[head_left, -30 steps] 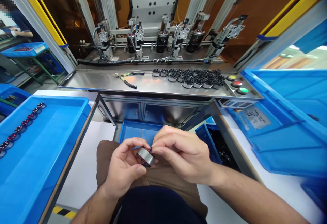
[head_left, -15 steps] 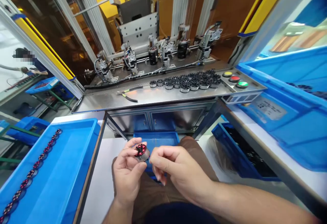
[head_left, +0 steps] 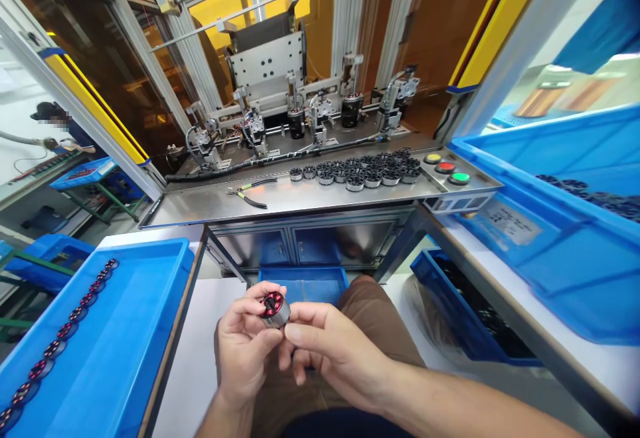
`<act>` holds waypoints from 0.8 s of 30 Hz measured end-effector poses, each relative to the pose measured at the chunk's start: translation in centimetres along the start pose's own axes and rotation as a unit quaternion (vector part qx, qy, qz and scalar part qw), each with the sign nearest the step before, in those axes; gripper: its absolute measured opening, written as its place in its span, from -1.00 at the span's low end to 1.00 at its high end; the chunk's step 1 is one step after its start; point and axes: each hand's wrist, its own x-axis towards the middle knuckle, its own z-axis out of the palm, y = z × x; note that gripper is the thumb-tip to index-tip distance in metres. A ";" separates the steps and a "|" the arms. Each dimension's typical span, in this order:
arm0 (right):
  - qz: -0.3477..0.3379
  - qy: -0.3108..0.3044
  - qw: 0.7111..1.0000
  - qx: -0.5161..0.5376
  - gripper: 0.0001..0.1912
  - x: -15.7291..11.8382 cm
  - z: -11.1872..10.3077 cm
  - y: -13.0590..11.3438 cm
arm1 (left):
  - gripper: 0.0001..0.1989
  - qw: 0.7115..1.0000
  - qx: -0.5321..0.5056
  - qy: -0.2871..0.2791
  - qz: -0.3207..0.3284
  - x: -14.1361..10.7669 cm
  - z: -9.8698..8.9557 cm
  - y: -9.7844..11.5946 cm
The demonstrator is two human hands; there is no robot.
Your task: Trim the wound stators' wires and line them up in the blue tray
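Note:
My left hand (head_left: 245, 345) holds a motor stator (head_left: 277, 313) between thumb and fingers, above my lap. It is a short ring with a grey metal side, red windings and a dark centre, its open face tilted up. At the stator's lower right edge, the thumb and forefinger of my right hand (head_left: 330, 345) are pinched together. Whatever they grip is too small to make out. The other right fingers are curled beneath. On the steel ledge ahead stand many black-and-grey stator cores (head_left: 373, 173), and left of them lie cutters (head_left: 249, 193) with green-and-black handles.
A blue tray (head_left: 125, 331) at left holds a row of red-wound stators (head_left: 65, 331). Push buttons (head_left: 446, 168) sit on the ledge's right end. Blue bins (head_left: 565, 251) stand at right. Behind the ledge is a winding machine (head_left: 267, 68). A person (head_left: 67, 125) is at far left.
My right hand has come in against the stator's lower edge, its fingers opening out from a tighter curl. The stator has turned slightly in my left hand. The camera view has shifted a little.

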 end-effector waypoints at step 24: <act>-0.486 0.004 0.658 -0.575 -0.48 -1.4 -2.9 -2.4 | -0.60 0.958 0.277 -0.067 -0.023 -1.2 0.6 1.3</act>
